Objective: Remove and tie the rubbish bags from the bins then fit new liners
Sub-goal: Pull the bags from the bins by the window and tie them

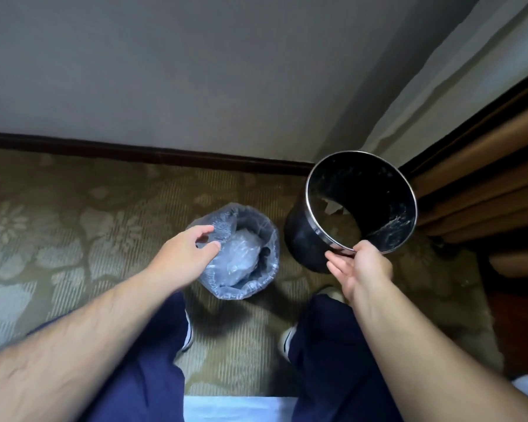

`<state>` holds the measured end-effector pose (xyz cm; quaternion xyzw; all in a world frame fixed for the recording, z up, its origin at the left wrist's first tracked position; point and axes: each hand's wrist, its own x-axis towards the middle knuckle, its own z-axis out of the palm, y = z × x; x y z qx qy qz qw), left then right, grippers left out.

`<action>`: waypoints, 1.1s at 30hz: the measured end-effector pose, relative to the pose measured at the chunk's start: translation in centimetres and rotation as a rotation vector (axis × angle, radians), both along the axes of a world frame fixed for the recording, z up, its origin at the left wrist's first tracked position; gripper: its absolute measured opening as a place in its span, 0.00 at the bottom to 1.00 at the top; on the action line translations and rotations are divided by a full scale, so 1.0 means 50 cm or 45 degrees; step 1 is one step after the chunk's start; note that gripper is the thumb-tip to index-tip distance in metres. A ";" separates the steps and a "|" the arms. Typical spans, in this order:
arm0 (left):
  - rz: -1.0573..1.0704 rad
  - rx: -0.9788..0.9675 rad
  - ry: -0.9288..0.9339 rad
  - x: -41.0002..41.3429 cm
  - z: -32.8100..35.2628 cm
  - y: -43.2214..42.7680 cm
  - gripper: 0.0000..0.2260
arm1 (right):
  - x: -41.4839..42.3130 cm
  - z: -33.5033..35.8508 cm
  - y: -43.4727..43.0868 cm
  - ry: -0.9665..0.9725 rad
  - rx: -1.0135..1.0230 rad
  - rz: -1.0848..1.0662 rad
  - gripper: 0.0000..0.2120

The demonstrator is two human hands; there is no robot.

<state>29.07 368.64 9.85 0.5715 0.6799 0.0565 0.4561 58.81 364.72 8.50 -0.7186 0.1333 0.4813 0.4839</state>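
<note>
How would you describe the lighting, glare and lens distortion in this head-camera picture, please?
Head view: the room light is dim and soft, so the inside of the black bin is almost featureless dark. Head view: its metal rim glints close to the right hand. Head view: a faint shadow falls on the carpet beside the lined bin. Head view: wide-angle distortion bows the skirting board.

Furnished room: patterned carpet [58, 233], curtain [476, 190].

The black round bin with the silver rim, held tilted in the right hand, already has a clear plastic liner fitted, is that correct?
Not quite: the head view shows the black round bin with the silver rim unlined, bare inside; the right hand does hold it tilted.
</note>
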 end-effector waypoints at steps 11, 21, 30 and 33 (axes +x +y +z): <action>-0.070 -0.175 0.056 0.018 -0.143 0.059 0.18 | -0.037 -0.195 0.065 0.109 -0.213 -0.141 0.21; -0.219 -0.285 0.214 -0.004 -0.192 0.064 0.24 | -0.050 -0.298 0.053 0.299 -0.189 -0.259 0.22; -0.312 -0.005 0.221 0.026 -0.176 0.061 0.16 | -0.177 -0.280 0.016 0.153 -0.263 0.944 0.26; -0.503 -0.141 0.123 0.040 -0.164 0.042 0.13 | -0.175 -0.256 0.044 -0.478 -0.600 1.551 0.11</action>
